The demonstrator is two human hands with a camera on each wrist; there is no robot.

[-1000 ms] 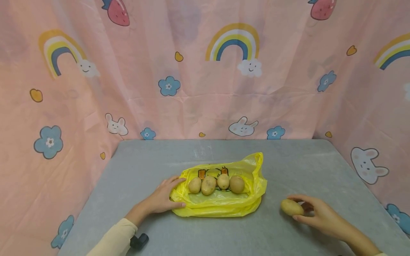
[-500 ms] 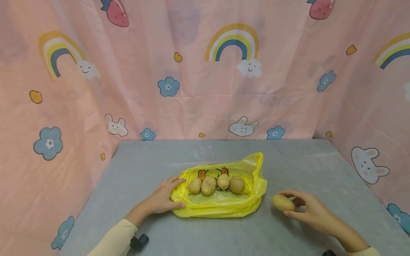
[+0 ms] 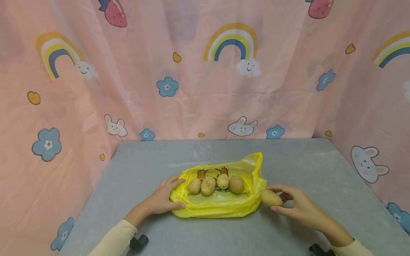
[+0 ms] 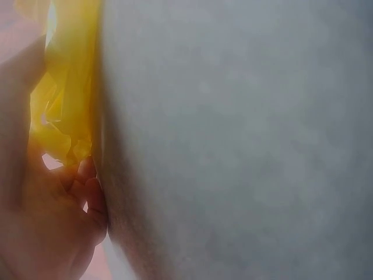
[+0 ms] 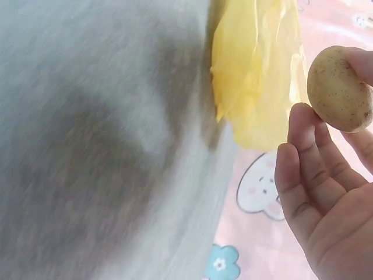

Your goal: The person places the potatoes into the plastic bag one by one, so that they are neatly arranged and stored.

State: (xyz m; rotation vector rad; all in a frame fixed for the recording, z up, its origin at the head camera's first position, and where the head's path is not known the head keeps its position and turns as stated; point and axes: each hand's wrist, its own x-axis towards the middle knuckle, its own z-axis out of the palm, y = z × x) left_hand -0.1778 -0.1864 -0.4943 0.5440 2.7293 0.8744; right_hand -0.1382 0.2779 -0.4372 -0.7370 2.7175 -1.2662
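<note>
A yellow plastic bag (image 3: 217, 211) lies with its mouth held wide, and several potatoes (image 3: 208, 185) sit in a row inside it. At the bag's left end, my left hand (image 3: 162, 197) grips the plastic, thumb at the near side and fingers at the far side. The left wrist view shows the yellow plastic (image 4: 70, 76) against the palm. My right hand (image 3: 299, 205) pinches one more potato (image 3: 270, 197) between thumb and fingertips, right at the bag's right rim. In the right wrist view that potato (image 5: 338, 90) is above the table, beside the bag (image 5: 250, 76).
A grey table (image 3: 160, 153) bears everything. Pink printed curtain (image 3: 192, 106) stands behind it and along both sides. Dark straps, one near the left wrist (image 3: 139, 243) and one near the right wrist (image 3: 320, 250), show below the sleeves.
My right hand has moved left with the potato, from well right of the bag to its right rim. The left hand and the bag have stayed in place.
</note>
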